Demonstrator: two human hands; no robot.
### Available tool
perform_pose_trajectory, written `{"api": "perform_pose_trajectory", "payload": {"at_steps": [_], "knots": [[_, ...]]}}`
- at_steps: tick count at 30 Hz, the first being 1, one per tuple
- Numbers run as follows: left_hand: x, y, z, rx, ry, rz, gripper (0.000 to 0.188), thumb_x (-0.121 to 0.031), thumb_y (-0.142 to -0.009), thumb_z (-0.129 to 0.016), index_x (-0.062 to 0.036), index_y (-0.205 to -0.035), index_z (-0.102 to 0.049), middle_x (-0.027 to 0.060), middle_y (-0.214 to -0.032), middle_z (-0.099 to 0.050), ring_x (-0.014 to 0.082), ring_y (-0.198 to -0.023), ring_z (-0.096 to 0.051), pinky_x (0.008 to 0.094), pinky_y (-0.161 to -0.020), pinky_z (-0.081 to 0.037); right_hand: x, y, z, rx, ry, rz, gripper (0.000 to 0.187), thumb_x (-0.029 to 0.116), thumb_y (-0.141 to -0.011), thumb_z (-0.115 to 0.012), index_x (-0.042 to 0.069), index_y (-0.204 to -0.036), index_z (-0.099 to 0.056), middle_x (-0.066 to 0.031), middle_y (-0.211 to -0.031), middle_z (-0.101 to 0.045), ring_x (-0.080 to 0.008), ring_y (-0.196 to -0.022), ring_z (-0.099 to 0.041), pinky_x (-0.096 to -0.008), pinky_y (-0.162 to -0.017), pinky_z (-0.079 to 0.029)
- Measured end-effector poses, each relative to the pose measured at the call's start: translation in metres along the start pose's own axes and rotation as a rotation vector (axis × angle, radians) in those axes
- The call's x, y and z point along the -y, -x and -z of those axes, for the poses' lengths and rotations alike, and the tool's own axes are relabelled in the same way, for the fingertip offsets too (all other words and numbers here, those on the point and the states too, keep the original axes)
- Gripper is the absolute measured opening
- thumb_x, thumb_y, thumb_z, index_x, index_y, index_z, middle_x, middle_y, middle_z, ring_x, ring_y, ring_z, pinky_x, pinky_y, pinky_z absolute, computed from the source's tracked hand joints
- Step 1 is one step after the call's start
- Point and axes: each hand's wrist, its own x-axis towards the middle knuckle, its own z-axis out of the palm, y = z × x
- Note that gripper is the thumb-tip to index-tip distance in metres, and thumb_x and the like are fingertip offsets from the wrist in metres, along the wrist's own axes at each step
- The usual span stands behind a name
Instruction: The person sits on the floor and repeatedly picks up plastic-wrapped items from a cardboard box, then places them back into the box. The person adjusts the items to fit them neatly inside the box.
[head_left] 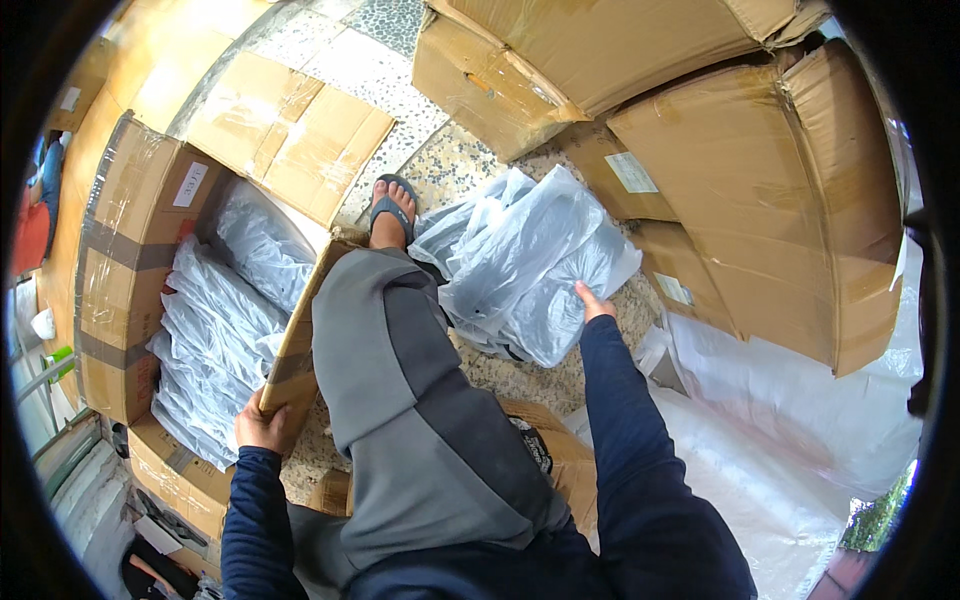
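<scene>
An open cardboard box (125, 290) stands on my left, filled with clear plastic bags (215, 330) whose contents look greyish. My left hand (262, 422) is closed around the near corner of that box's side wall. On the speckled floor to the right of my leg lies a stack of plastic-bagged bundles (530, 260). My right hand (595, 302) is at this stack's right edge, thumb on top of the plastic; its other fingers are hidden beneath. What the bags contain cannot be made out.
Large closed cartons (740, 200) crowd the right and far right. White plastic sheeting (730, 480) covers something at the lower right. A carton flap (290, 130) sticks out beyond the open box. My sandalled foot (392, 208) stands between box and stack. Another person (40, 210) is at far left.
</scene>
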Motion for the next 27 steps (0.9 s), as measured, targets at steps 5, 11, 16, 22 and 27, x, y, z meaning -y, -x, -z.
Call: {"api": "perform_pose_trajectory", "payload": {"at_steps": [5, 11, 16, 22, 27], "knots": [[-0.004, 0.000, 0.005, 0.023, -0.021, -0.004, 0.046, -0.014, -0.072, -0.079, -0.0077, -0.116, -0.066, 0.0154, -0.100, -0.072, 0.0323, -0.096, -0.070, 0.0378, -0.084, -0.054, 0.033, 0.029, 0.034, 0.102, -0.166, 0.362, 0.052, 0.016, -0.079, -0.078, -0.009, -0.120, -0.060, -0.0166, -0.115, -0.067, -0.0285, -0.103, -0.065, -0.0358, -0.093, -0.049], [-0.003, 0.000, 0.001, 0.005, -0.034, -0.023, 0.045, -0.014, -0.072, -0.078, -0.0068, -0.115, -0.067, 0.0163, -0.098, -0.072, 0.0328, -0.097, -0.069, 0.0381, -0.085, -0.053, 0.053, 0.082, 0.047, 0.594, -0.655, -0.005, 0.056, 0.022, -0.092, -0.064, -0.002, -0.138, -0.044, -0.0168, -0.127, -0.058, -0.0298, -0.113, -0.060, -0.0431, -0.097, -0.050], [-0.006, -0.007, 0.009, 0.030, -0.025, -0.051, 0.050, -0.013, -0.078, -0.075, -0.0052, -0.125, -0.061, 0.0189, -0.113, -0.068, 0.0328, -0.103, -0.067, 0.0385, -0.089, -0.052, 0.070, 0.090, -0.049, 0.547, -0.547, -0.050, 0.061, 0.025, -0.086, -0.072, -0.004, -0.135, -0.049, -0.0156, -0.126, -0.059, -0.0284, -0.111, -0.058, -0.0413, -0.097, -0.047], [-0.082, -0.033, 0.020, -0.272, 0.479, -0.080, 0.046, -0.010, -0.087, -0.067, -0.0029, -0.131, -0.057, 0.0130, -0.122, -0.065, 0.0238, -0.114, -0.062, 0.0370, -0.098, -0.047, 0.068, 0.101, -0.072, 0.496, -0.529, 0.055, 0.055, 0.021, -0.086, -0.071, -0.008, -0.129, -0.053, -0.0153, -0.121, -0.062, -0.0291, -0.106, -0.062, -0.0417, -0.094, -0.050], [-0.198, -0.048, 0.017, -0.293, 0.429, -0.512, 0.032, -0.008, -0.085, -0.066, 0.0005, -0.116, -0.064, 0.0165, -0.111, -0.067, 0.0294, -0.106, -0.064, 0.0367, -0.095, -0.048, 0.068, 0.080, -0.039, 0.582, -0.555, -0.057, 0.053, 0.027, -0.092, -0.065, -0.007, -0.130, -0.052, -0.0173, -0.123, -0.062, -0.0298, -0.104, -0.064, -0.0443, -0.092, -0.052]]}}
